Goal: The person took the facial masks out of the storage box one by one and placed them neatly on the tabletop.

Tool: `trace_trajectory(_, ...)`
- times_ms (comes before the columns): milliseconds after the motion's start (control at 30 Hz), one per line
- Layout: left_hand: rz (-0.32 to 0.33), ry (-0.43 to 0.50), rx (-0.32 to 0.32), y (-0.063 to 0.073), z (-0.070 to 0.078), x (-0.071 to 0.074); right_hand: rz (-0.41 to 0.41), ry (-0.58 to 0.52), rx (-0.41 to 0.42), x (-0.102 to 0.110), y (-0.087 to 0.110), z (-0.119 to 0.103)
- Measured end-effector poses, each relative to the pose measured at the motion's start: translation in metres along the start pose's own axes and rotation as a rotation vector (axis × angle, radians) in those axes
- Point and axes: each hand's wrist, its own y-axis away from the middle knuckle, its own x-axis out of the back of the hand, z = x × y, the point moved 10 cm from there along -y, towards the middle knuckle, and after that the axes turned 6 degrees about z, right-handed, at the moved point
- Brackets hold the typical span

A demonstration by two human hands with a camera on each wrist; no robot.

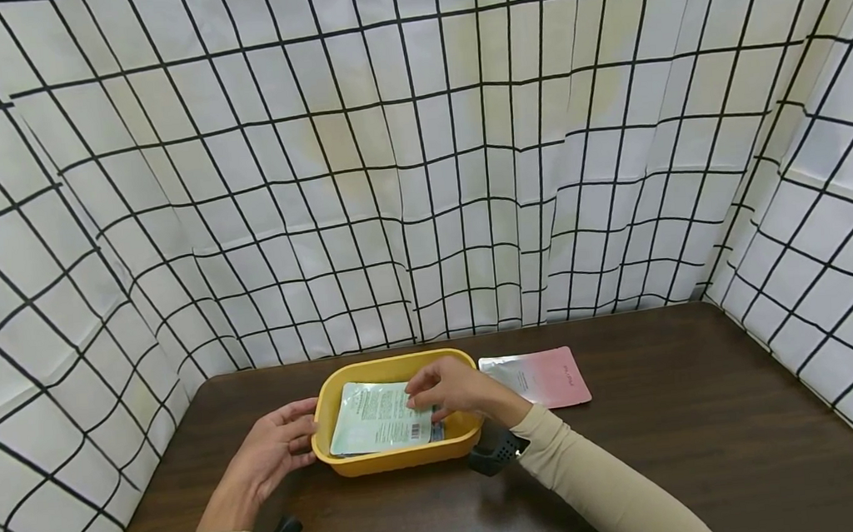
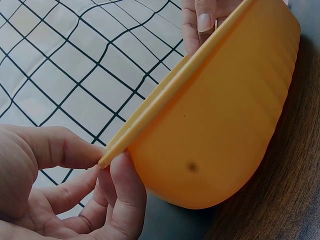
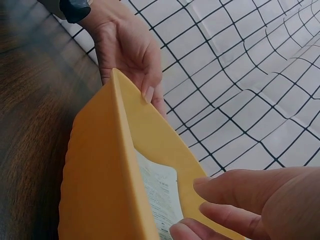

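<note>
A yellow plastic basket (image 1: 382,463) stands on the table. My left hand (image 1: 281,446) pinches its left rim between thumb and fingers, as the left wrist view shows up close (image 2: 75,185). Inside lies a flat pale green packet (image 1: 378,420), printed with small text and a barcode, like a sheet mask pouch. Part of another packet (image 1: 437,432) peeks out beneath it. My right hand (image 1: 455,389) reaches over the right rim, fingers loosely bent at the green packet's right edge. In the right wrist view its fingertips (image 3: 205,187) are apart, with nothing visibly pinched.
A pink and silver packet (image 1: 544,378) lies flat on the table just right of the basket. The dark brown wooden table (image 1: 674,447) ends at the back against a white curtain (image 1: 464,171) with a black grid, which also closes in both sides.
</note>
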Motion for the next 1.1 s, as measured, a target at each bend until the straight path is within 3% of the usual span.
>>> trace_trajectory(600,0.011,-0.005,0.003,0.0,0.0,0.0,0.016,0.013,0.028,0.001,0.0,-0.004)
trace_trajectory(867,0.011,-0.003,0.004,0.001,0.001,0.0,0.179,-0.035,0.078,0.011,0.003,-0.007)
trace_trajectory(1100,0.012,-0.002,0.01,0.002,0.0,0.0,0.273,-0.077,0.036,0.012,0.001,-0.001)
